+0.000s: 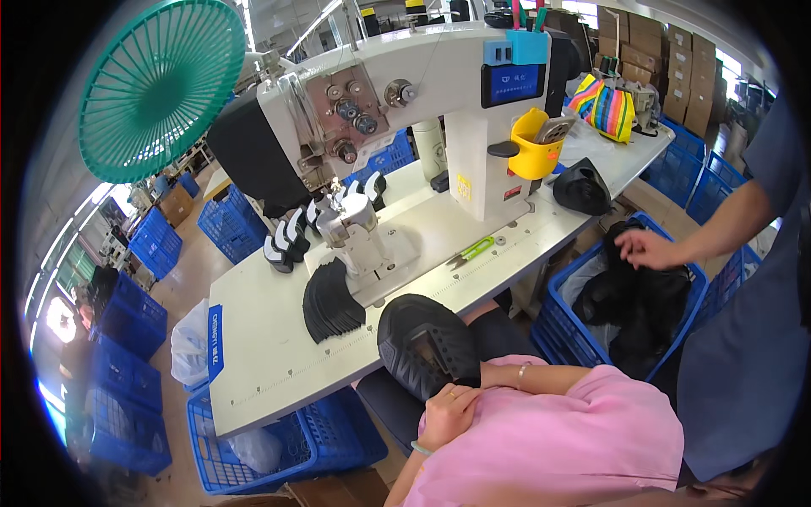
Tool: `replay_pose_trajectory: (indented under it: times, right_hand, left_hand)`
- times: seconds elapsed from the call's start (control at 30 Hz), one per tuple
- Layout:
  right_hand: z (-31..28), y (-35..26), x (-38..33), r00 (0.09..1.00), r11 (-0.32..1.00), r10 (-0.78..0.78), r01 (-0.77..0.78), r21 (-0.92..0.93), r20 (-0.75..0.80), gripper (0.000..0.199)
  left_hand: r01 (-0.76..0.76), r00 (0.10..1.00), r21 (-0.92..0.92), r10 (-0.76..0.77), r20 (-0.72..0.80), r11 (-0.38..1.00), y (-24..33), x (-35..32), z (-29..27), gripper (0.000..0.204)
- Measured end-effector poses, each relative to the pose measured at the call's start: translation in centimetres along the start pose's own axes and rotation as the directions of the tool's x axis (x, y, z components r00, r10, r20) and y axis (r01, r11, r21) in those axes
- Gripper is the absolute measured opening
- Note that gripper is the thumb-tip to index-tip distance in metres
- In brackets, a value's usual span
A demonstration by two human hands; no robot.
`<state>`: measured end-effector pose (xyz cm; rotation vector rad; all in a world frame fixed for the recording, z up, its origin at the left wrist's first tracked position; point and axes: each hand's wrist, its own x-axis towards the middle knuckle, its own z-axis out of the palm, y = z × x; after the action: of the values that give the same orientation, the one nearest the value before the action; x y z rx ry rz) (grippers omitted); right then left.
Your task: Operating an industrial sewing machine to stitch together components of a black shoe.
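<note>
Your left hand (448,414) grips black shoe upper (427,345); right hand hidden, grip state unclear; loose hold, upper may slide off lap.

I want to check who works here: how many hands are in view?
3. The left hand and the right hand, partly hidden, touch the black shoe piece; a co-worker's hand is over the blue crate at right.

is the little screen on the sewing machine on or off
On. The small screen on the white sewing machine glows blue with light marks on it, clearly brighter than its dark frame.
</note>
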<state>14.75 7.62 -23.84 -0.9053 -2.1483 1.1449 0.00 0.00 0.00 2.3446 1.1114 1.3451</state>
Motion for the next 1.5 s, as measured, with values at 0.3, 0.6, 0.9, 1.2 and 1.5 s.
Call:
replay_pose_trajectory:
  times: [0.3,0.6,0.9,1.2,1.5]
  right_hand:
    - [-15.8,-19.9,6.9,0.914,0.989,-0.146,0.133,-0.061,-0.378,0.033]
    - [-11.9,-25.2,12.0,0.980,0.878,-0.180,0.121,-0.464,-0.085,0.048]
    - [-9.7,-26.9,7.6,0.832,0.885,-0.465,0.438,0.157,0.303,0.024]
    - [-16.2,-25.8,4.5,0.916,0.894,-0.324,0.378,0.241,-0.238,0.016]
    - [-18.3,-21.6,7.9,0.827,0.918,-0.387,0.302,-0.256,-0.409,0.016]
  left_hand:
    - [0.157,0.983,0.080,-0.164,0.081,0.984,-0.6,-1.1,0.1,0.017]
    - [0.148,0.983,0.084,-0.156,0.096,0.985,-0.8,-1.0,0.6,0.017]
    - [0.102,0.995,0.277,-0.103,-0.009,0.955,-1.1,-3.0,-0.4,0.021]
    - [0.380,0.711,0.276,-0.088,-0.698,0.883,4.5,-1.8,-14.1,0.015]
    - [0.343,0.776,0.738,0.268,-0.571,0.581,-2.2,3.7,-28.6,0.006]
